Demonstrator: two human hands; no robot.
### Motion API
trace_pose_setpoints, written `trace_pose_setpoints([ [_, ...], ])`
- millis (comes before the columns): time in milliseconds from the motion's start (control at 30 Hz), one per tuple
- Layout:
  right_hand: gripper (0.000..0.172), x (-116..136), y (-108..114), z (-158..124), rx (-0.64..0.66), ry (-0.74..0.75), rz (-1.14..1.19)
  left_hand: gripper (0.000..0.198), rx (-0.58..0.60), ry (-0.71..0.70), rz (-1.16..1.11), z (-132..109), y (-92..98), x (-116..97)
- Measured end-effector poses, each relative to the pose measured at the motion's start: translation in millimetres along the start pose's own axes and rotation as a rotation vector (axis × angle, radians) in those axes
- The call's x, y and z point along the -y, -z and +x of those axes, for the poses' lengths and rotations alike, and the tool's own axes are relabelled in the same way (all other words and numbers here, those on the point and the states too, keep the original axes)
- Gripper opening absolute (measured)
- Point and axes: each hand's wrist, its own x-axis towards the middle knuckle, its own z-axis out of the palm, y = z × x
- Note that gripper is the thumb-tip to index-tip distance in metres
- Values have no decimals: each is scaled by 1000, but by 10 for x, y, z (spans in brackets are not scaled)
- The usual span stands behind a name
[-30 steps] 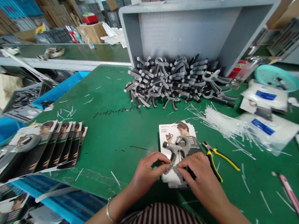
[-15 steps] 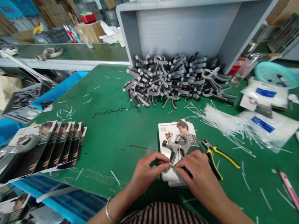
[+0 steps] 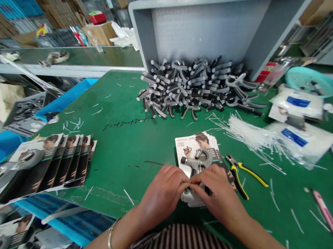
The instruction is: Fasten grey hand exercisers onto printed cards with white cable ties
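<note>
A grey hand grip strengthener (image 3: 203, 158) with a metal spring lies on a stack of printed cards (image 3: 182, 144) in front of me. My left hand (image 3: 164, 187) is closed, its thumb and fingers pinched at the strengthener's near handle. From the other side my right hand (image 3: 217, 189) pinches at the same spot, fingertips meeting those of the left. What the fingertips hold is too small and covered to make out. Diagonal cutters with yellow-black handles (image 3: 239, 181) lie just right of the cards. A pile of white cable ties (image 3: 247, 133) spreads beyond them.
A heap of grip strengtheners (image 3: 188, 87) spills from a tipped grey crate (image 3: 202, 33) at the back. Overlapping carded packs (image 3: 49, 159) lie at the left edge. To the right are plastic bags (image 3: 304, 141), a turquoise dish (image 3: 296, 80) and a pink cutter knife (image 3: 327, 218).
My left hand has turned over and lifted its wrist, its back now facing up and covering more of the handle. My right hand stays nearly in place, its fingertips closer to the left's.
</note>
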Motion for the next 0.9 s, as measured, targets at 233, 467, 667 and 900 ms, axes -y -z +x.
trace_pose_setpoints([
  [233,7,-92,-11,-88,26,53,84,8,-49,39,-155,-106,-71,-45],
  [467,10,-196,-167,-50,12,258,313,37,-172,59,-11,-237,-477,219],
  [667,9,-509,160,-468,-134,51,189,31,-56,115,-185,-272,-289,293],
  [900,71,-1421,423,-988,6,-393,-646,76,-97,531,-423,5,-251,336],
])
